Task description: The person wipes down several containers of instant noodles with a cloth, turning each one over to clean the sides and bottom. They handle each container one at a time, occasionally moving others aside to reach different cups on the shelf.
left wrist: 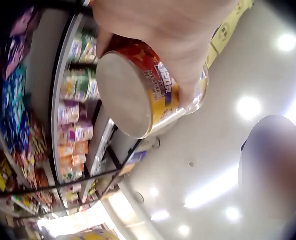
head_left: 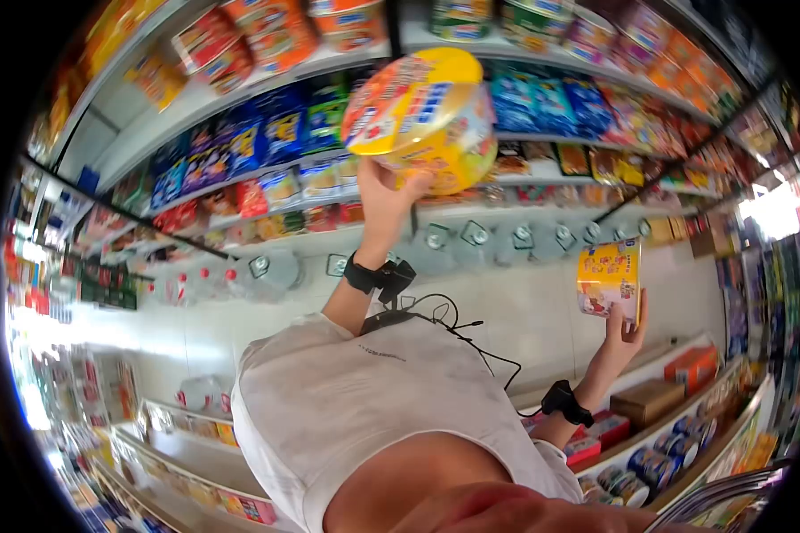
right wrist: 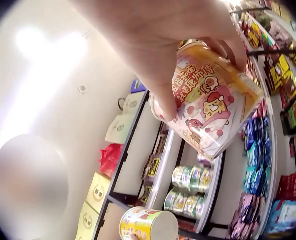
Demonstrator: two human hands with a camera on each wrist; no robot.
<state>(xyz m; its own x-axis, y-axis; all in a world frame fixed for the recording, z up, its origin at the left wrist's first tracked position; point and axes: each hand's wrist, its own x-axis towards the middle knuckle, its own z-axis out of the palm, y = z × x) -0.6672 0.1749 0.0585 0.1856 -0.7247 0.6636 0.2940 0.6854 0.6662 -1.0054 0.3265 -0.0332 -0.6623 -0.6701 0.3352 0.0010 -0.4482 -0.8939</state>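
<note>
In the head view my left hand [head_left: 387, 200], raised toward the shelves, grips a large yellow and red instant noodle tub [head_left: 449, 147]. The tub is tilted, its printed lid turned to the head camera. From the left wrist, the pale round base of that noodle tub [left wrist: 125, 97] shows, with fingers and thumb around its side. Lower and off to the right, my right hand [head_left: 627, 330] holds a smaller yellow and white food cup [head_left: 609, 275]. The right wrist view shows the thumb pressed on this food cup [right wrist: 213, 107], which carries a cartoon bear; some fingers are hidden behind it.
Ahead, the shelf [head_left: 347, 55] bears noodle tubs [head_left: 271, 31] above and blue snack bags [head_left: 284, 124] below. Large clear water bottles [head_left: 436, 249] line the floor. Behind on the right stand a cardboard box [head_left: 647, 401] and several cans [head_left: 653, 464]. Black cables [head_left: 458, 324] hang at the chest.
</note>
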